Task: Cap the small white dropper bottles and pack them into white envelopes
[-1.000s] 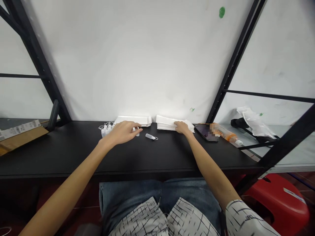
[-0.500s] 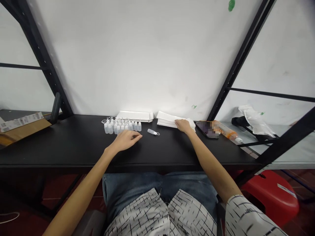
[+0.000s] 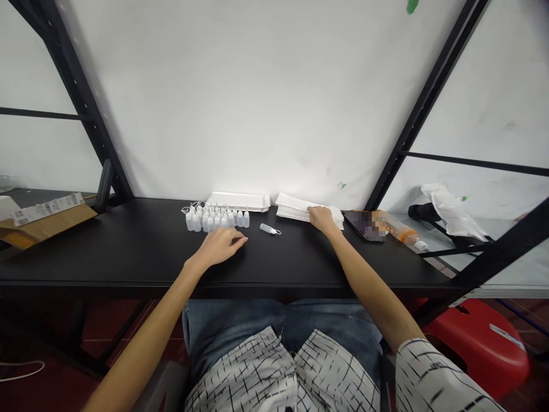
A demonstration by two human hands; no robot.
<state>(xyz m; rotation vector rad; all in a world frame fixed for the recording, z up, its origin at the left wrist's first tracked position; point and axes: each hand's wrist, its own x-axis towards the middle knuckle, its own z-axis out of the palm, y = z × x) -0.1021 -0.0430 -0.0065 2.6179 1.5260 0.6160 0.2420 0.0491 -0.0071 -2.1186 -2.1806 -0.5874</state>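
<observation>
My left hand (image 3: 221, 246) hovers or rests low over the black table, just in front of a cluster of small clear squeeze bottles (image 3: 197, 222) with thin white tips. Its fingers curve loosely, the thumb is a little apart, and nothing shows in it. My right hand (image 3: 321, 218) has its fingers curled onto the right part of a stack of flat white paper pieces (image 3: 292, 208); the fingertips are partly hidden. Between the hands a single squeeze bottle (image 3: 268, 229) lies on its side, its looped cap pointing right.
Behind the bottles lies another flat white stack (image 3: 240, 201). Right of my right hand are a dark phone-like slab (image 3: 362, 226) and an orange-labelled plastic bottle (image 3: 405, 233) on its side. A cardboard box (image 3: 51, 220) sits far left. Black metal posts (image 3: 412, 123) flank the table; a red stool (image 3: 480, 343) stands below.
The view has shifted slightly, so everything appears a little farther right. Both hands keep nearly the same places and poses.
</observation>
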